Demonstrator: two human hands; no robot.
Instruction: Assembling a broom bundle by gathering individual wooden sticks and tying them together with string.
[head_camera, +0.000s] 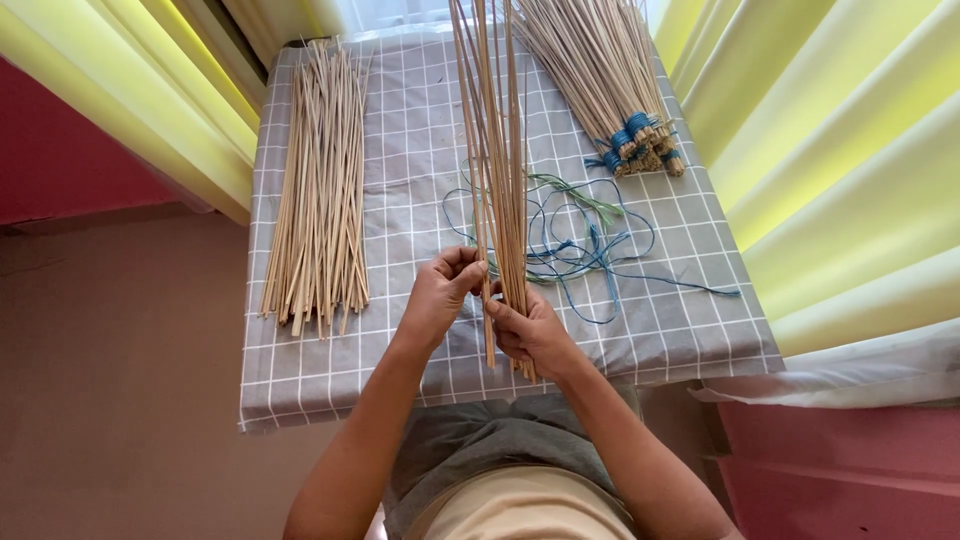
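A small table covered by a grey checked cloth (420, 150) serves as the landmark here, standing between pale yellow curtains (830, 170) that hang on both sides of it. Over the near half of the cloth, close to its middle, the right hand (530, 335) is closed around a handful of thin pale sticks (498, 150), gripping them near their lower ends so that the long stems run up and away across the cloth and out past its far edge. The left hand (440, 295) sits just beside it, touching the same handful, with its fingertips curled and pinched onto one or two of the sticks at the left edge of the bunch; whether it grips a single stick cannot be told. Under and just to the right of the held sticks, on the cloth, lies a loose tangle of blue string (590, 250) with some green strands mixed in, one blue end trailing toward the cloth's right edge. On the left part of the cloth a flat pile of loose sticks (320, 190) lies lengthwise, well apart from the hands. At the far right corner of the cloth rests a bundle bound with blue string (620, 90), its tied ends pointing toward the tangle.
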